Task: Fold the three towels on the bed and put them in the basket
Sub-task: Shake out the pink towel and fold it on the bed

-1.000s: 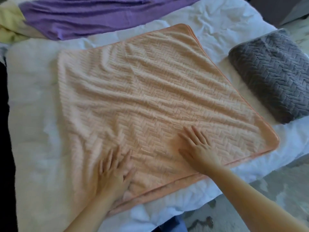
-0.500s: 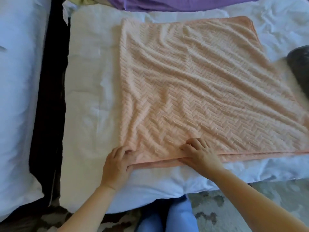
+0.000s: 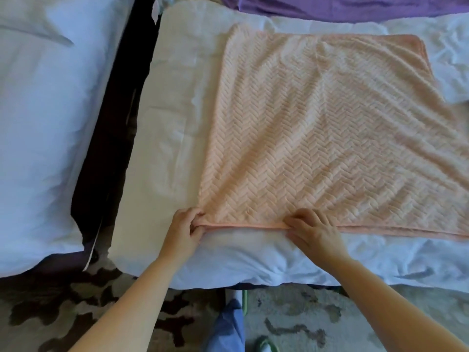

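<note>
White bedding, creased and bunched, covers the bed (image 3: 172,128) that fills most of the head view, and a peach towel (image 3: 317,138) with a raised herringbone weave lies spread across it, rumpled in long diagonal folds and running off the right edge of the picture. Its near hem lies along the near side of the bed. The left hand (image 3: 184,231) grips the towel's near-left corner, its fingers (image 3: 196,231) curled round the hem with the cloth pinched between them. The right hand (image 3: 312,229) holds the same hem further to the right, knuckles up, fingers bent and clamped on the edge, so that a taut stretch of hem runs between the two hands. A purple towel (image 3: 355,6) lies at the far side of the bed, just beyond the peach one and apart from it. Left of the bed, across a dark gap (image 3: 109,128), sits a pale blue-white pillow (image 3: 45,110). Below the bed's edge, a mottled floor (image 3: 304,323) shows, with a blue trouser leg (image 3: 228,326) and a green-and-white shoe (image 3: 266,346).
</note>
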{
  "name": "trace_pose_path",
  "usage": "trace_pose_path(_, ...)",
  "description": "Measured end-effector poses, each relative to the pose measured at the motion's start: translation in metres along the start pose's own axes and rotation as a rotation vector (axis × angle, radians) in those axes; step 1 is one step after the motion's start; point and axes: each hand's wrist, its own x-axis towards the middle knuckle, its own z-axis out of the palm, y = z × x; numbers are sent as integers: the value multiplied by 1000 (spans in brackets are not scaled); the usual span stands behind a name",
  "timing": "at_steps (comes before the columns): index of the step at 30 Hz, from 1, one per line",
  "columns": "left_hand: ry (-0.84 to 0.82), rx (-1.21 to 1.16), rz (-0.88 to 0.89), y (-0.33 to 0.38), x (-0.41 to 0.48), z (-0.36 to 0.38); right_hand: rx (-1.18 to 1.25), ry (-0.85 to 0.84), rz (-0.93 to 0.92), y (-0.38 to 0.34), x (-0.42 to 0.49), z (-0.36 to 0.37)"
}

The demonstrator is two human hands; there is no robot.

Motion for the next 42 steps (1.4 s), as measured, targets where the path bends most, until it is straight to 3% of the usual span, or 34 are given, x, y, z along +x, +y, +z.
trace_pose_path(4, -90, -84, -85, 10, -12, -6, -70, 7, 70, 7, -12, -10)
trace_pose_path(8, 46, -500, -189, 47, -4, -36, -92, -60, 157, 14, -12, -25)
trace_pose_path(12, 70, -725, -95, 102, 25, -69, -60, -30, 234, 20, 3, -50)
trace_pose_path(18, 213, -480, 77, 151, 102, -97, -76, -45, 306, 50, 49, -99)
trace_pose_path(26, 334, -343, 39, 194, 246, -107, -76, -56, 474, 127, 127, -151)
trace_pose_path(31, 357, -294, -94, 213, 323, -87, -4, 30, 534, 181, 179, -167)
trace_pose_path(35, 354, -200, -257, 225, 380, -67, 79, 48, 479, 222, 237, -174)
trace_pose_path(39, 178, 139, -489, 232, 425, -38, 152, -34, 389, 260, 295, -166)
trace_pose_path(40, 161, 302, -404, 238, 431, -25, 175, -77, 374, 269, 307, -161)
trace_pose_path(42, 87, 440, 15, 257, 444, 10, 220, -163, 338, 283, 327, -152)
